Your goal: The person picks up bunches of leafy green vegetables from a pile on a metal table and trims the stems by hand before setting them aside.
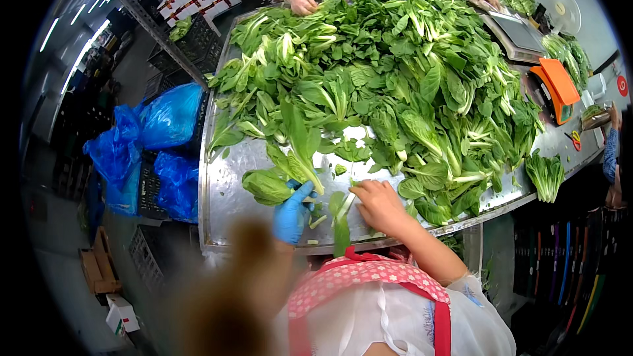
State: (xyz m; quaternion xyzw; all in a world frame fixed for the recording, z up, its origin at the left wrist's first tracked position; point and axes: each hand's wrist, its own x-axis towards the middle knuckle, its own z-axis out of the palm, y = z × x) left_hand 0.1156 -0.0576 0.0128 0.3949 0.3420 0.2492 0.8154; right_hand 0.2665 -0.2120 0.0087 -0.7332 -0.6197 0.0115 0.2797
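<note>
My left hand (292,214), in a blue glove, is closed around the base of a leafy green cabbage (298,158), whose leaves fan up and to the left over the metal table (227,221). My bare right hand (381,206) is beside it, fingers curled at the top of a loose leaf with a pale stalk (341,224). That leaf dangles over the table's near edge. Whether the right fingers grip the stalk or only touch it is partly hidden. Bits of trimmed leaf and stalk lie around both hands. A big pile of leafy greens (389,72) rises just beyond.
Two people work across the table; one gloved hand (302,3) touches the pile. At right are an orange scale (558,89), a flat grey scale (517,31), yellow-handled scissors (575,140) and a bunch of greens (546,177) at the edge. Blue bags (173,115) stand left.
</note>
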